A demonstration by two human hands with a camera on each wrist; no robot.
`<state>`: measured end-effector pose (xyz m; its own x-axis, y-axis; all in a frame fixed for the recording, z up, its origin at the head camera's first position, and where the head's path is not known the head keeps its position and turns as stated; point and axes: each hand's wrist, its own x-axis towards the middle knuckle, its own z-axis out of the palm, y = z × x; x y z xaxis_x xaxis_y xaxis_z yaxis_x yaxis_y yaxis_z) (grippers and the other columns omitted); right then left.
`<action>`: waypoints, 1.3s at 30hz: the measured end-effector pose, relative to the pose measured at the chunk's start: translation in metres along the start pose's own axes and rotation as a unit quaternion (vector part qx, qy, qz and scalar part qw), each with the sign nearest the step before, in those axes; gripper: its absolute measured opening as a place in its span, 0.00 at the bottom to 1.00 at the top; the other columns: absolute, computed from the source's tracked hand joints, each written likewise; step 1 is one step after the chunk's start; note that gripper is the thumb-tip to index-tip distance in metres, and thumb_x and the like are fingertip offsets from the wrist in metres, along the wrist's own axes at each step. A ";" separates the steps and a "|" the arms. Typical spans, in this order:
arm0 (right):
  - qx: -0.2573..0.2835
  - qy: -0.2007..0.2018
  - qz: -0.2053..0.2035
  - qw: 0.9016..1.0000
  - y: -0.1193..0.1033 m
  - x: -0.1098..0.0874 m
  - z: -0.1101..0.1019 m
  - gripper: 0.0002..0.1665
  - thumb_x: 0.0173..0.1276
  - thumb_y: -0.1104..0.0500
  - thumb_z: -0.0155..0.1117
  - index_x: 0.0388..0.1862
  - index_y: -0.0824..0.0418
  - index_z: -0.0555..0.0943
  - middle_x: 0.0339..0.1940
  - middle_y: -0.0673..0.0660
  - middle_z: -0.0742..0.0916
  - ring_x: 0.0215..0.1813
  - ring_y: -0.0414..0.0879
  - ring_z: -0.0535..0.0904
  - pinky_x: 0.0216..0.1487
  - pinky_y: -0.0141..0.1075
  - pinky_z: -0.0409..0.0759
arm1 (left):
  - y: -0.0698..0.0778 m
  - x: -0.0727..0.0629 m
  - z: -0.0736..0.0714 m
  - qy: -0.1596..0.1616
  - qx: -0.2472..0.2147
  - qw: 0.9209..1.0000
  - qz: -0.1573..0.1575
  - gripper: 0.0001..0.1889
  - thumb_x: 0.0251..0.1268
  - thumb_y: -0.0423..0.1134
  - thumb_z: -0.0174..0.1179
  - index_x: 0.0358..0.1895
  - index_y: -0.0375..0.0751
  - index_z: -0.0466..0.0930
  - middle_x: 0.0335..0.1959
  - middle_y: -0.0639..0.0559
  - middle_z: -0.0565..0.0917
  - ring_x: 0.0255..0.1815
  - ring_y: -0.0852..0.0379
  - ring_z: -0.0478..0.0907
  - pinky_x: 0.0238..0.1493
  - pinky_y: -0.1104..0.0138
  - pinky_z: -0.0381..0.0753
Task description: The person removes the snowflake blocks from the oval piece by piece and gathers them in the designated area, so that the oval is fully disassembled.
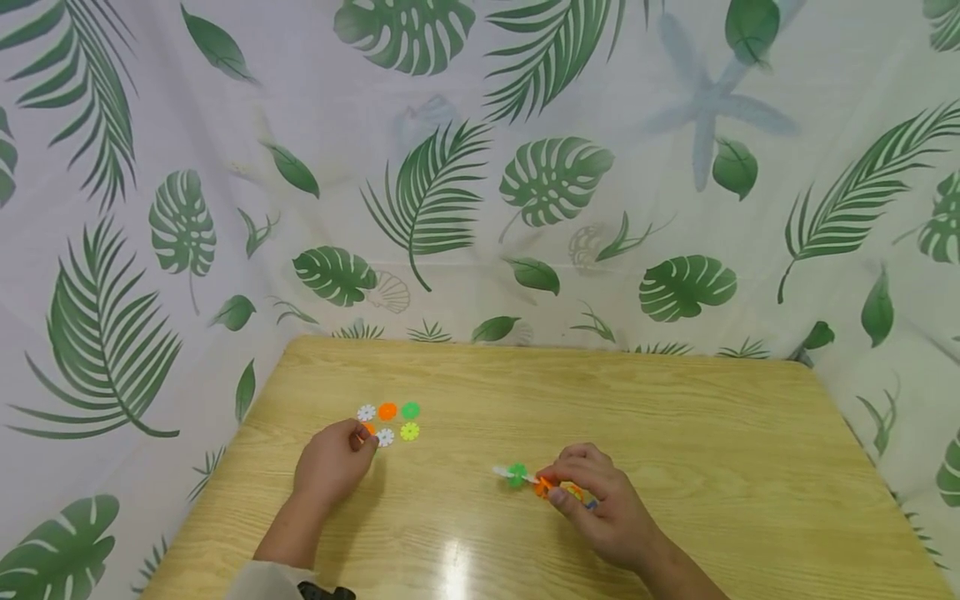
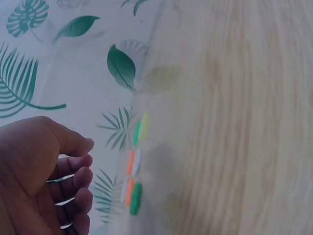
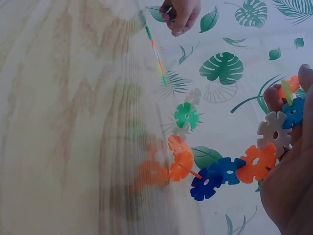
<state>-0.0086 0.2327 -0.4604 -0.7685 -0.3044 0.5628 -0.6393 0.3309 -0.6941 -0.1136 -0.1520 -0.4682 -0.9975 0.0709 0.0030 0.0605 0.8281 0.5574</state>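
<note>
Small notched plastic discs, snowflake-shaped building pieces, lie in two rows at the table's left, among them a yellow disc (image 1: 409,431) and an orange disc (image 1: 387,411). Over the near left end of these rows hovers my left hand (image 1: 336,463), its fingers loosely bent; the left wrist view shows nothing between thumb and fingers. My right hand (image 1: 603,508) grips a chain of interlocked discs (image 3: 227,170) in orange, blue, white and green. The chain's free end, with a green disc (image 1: 517,475), sticks out leftward from the fingers. Part of the chain is hidden by the right hand.
The wooden table (image 1: 675,417) carries the loose discs on its left. Behind and beside it hangs a white cloth (image 1: 465,317) with green leaf prints. A dark green disc (image 2: 136,198) at the near end of the rows shows in the left wrist view.
</note>
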 end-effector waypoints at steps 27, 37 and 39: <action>0.001 -0.015 0.031 0.999 0.001 0.002 0.005 0.20 0.71 0.70 0.66 0.56 0.50 0.87 0.43 0.47 0.89 0.52 0.44 0.77 0.53 0.40 0.76 | 0.111 -0.033 0.024 -0.085 -0.186 0.934 0.292 0.06 0.71 0.43 0.69 0.47 0.60 0.85 0.40 0.67 0.82 0.43 0.60 0.78 0.44 0.63 0.77; 0.003 -0.015 0.021 1.000 0.001 0.003 0.007 0.18 0.69 0.70 0.69 0.53 0.52 0.88 0.45 0.46 0.87 0.50 0.45 0.78 0.49 0.41 0.78 | 0.127 -0.037 0.037 -0.124 -0.216 0.896 0.368 0.12 0.65 0.43 0.74 0.50 0.55 0.89 0.43 0.67 0.81 0.47 0.57 0.78 0.49 0.63 0.81; 0.003 -0.016 0.022 1.000 0.001 0.004 0.007 0.17 0.69 0.70 0.69 0.53 0.53 0.89 0.45 0.47 0.87 0.50 0.46 0.78 0.49 0.41 0.79 | 0.130 -0.038 0.039 -0.121 -0.213 0.889 0.388 0.11 0.65 0.43 0.74 0.50 0.54 0.90 0.43 0.67 0.81 0.49 0.61 0.76 0.50 0.64 0.80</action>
<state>-0.0118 0.2254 -0.4621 -0.7942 -0.3177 0.5179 -0.6052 0.3382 -0.7206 -0.0667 -0.0251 -0.4284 -0.6219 0.6884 0.3733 0.6552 0.1962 0.7296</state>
